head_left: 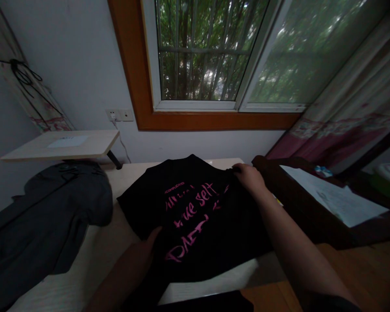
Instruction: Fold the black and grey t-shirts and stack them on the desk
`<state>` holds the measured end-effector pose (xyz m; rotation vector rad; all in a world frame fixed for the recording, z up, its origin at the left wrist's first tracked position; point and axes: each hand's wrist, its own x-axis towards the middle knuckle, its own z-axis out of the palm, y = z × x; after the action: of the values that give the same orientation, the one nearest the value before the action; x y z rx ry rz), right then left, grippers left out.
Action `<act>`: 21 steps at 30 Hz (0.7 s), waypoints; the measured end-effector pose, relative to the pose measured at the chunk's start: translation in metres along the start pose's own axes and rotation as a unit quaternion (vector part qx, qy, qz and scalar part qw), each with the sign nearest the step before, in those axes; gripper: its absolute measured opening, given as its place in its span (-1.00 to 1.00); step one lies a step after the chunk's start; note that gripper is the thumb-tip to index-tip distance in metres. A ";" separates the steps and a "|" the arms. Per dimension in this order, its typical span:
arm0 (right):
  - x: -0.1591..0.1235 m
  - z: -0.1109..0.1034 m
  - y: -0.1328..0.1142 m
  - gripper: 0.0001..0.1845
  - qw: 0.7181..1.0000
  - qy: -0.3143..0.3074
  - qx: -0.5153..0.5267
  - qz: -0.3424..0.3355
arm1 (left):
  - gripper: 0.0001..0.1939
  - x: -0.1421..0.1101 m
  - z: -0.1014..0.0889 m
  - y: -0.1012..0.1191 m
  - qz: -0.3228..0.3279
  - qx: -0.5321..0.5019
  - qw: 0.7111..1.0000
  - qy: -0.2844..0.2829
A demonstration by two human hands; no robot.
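A black T-shirt (pixel 208 242) with pink lettering lies spread, partly rumpled, over the pale desk. My right hand (pixel 249 177) pinches the shirt's upper edge on the far right side, where the cloth bunches a little. Nearer to me, my left hand (pixel 146 249) grips the shirt at its left side; the thumb shows on top while the other fingers are hidden in shadow and cloth. One sleeve points out to the left, and the near hem hangs close to the desk's front edge.
On the left a dark grey garment (pixel 94 195) lies heaped on the desk (pixel 100 255). Above it is a small raised shelf (pixel 74 151) with a paper. At right stands a dark brown surface (pixel 312 216) bearing a white sheet (pixel 334 195). A window (pixel 208 56) and wall sockets (pixel 119 115) are behind.
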<state>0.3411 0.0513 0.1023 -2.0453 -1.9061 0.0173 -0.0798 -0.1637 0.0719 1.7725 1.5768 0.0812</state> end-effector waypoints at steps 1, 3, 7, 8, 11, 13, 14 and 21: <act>0.007 0.001 -0.003 -0.54 1.000 0.009 -0.002 0.001 | -0.37 0.000 0.003 0.010 0.000 0.008 1.000 -0.013; 0.016 0.004 -0.010 -0.53 1.000 0.020 -0.007 -0.001 | -0.37 -0.001 0.006 0.023 0.008 0.030 0.999 -0.029; 0.009 0.014 -0.019 -0.55 0.999 0.038 -0.022 -0.032 | -0.41 0.001 -0.005 0.017 0.036 0.058 0.998 0.006; 0.002 0.016 -0.022 -0.56 0.997 0.048 -0.028 -0.047 | -0.43 0.002 -0.011 0.010 0.036 0.066 0.997 0.025; -0.030 0.023 -0.032 -0.66 0.990 0.073 -0.035 -0.112 | -0.50 0.012 -0.031 -0.014 0.026 0.099 0.990 0.095; -0.056 0.025 -0.041 -0.76 0.983 0.061 -0.019 -0.174 | -0.52 0.023 -0.045 -0.031 0.032 0.127 0.980 0.152; -0.069 0.025 -0.047 -0.81 0.979 0.054 -0.005 -0.198 | -0.53 0.030 -0.052 -0.039 0.041 0.141 0.973 0.179; -0.136 0.014 -0.055 -0.80 0.917 -0.216 0.165 -0.290 | -0.56 0.078 -0.084 -0.076 0.038 0.207 0.946 0.248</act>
<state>0.2716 -0.0753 0.0733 -1.2655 -2.4978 0.6448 -0.1670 -0.0582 0.0576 2.2681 1.9881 0.2664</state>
